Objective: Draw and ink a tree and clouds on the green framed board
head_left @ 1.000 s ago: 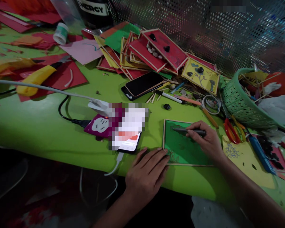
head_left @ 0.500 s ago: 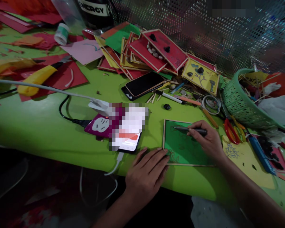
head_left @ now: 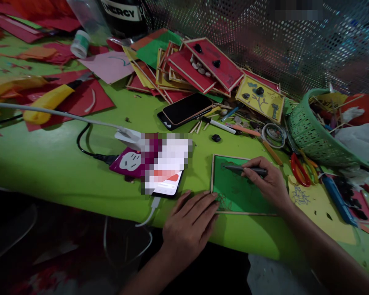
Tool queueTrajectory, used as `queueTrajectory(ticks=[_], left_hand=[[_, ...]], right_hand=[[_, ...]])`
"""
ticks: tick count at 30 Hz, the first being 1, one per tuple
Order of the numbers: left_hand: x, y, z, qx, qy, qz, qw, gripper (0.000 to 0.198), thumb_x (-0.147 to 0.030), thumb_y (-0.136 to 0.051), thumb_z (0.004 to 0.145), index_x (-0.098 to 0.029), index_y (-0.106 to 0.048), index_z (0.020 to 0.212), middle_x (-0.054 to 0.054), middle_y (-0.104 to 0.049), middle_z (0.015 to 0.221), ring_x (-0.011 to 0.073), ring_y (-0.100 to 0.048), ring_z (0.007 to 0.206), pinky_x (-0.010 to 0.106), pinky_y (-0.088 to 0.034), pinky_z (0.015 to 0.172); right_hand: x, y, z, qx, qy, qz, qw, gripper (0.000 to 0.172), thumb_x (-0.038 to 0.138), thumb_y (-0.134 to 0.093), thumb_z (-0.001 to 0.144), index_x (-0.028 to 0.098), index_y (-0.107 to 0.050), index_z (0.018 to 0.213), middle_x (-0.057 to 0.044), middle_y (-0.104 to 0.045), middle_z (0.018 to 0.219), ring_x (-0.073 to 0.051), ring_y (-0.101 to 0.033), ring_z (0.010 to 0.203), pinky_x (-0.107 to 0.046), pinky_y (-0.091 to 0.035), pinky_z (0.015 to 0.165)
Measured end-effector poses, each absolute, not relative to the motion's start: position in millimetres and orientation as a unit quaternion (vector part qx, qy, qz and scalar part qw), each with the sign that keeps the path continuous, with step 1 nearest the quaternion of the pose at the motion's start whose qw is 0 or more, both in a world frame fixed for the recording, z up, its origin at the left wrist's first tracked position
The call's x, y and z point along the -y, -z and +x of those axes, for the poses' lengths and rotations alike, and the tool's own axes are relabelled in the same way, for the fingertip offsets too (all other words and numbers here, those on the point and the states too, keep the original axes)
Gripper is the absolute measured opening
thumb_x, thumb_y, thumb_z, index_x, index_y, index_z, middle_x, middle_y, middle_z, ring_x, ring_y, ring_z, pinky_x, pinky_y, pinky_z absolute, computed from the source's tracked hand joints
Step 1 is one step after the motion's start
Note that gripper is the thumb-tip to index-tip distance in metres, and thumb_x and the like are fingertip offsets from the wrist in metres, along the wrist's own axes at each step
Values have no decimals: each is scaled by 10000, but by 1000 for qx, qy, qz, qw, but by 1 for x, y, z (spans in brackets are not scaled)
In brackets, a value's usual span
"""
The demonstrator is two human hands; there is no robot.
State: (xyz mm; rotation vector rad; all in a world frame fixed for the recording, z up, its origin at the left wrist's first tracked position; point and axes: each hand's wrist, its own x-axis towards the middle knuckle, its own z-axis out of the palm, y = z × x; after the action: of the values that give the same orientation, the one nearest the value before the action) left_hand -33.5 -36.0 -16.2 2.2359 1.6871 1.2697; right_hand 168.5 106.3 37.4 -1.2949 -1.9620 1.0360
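Note:
A green card [head_left: 233,190] edged with thin wooden sticks lies near the table's front edge. Flower outlines are drawn at its lower left corner, with darker marks near the top left. My right hand [head_left: 268,180] is closed around a dark marker pen [head_left: 238,167], its tip at the marks near the card's upper left. Flat on the table, my left hand [head_left: 190,219] has its fingers stretched out, the fingertips resting on the card's lower left corner. Left of the card, a lit phone [head_left: 167,184] with a charging cable leans on a purple power strip [head_left: 126,162].
Framed red and yellow cards [head_left: 203,67] are piled at the back. A green basket [head_left: 310,131] stands at right, near red-handled scissors [head_left: 299,170] and a blue cutter [head_left: 338,200]. Dark phones [head_left: 187,108] and a black stone [head_left: 216,138] lie behind the card. Yellow glue guns [head_left: 47,102] are at left.
The marker tip has shifted slightly left on the card, and the dark marks around it look fuller. My left hand stays in place.

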Motion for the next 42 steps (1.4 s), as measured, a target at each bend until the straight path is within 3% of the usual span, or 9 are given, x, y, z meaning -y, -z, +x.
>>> queueTrajectory(ticks=[42], left_hand=[[36,19,-33,-545,-423,723,28,195,-178,-590,992,-204,-716,1139,5,-776,1214,182,-719,1122,396,-426,1115]], right_hand=[[-110,-36,171,735,-380,-477,298,150,352,-694,899,202,-690,902,-11,-703,717,-140,-623,630,-239,-453,579]])
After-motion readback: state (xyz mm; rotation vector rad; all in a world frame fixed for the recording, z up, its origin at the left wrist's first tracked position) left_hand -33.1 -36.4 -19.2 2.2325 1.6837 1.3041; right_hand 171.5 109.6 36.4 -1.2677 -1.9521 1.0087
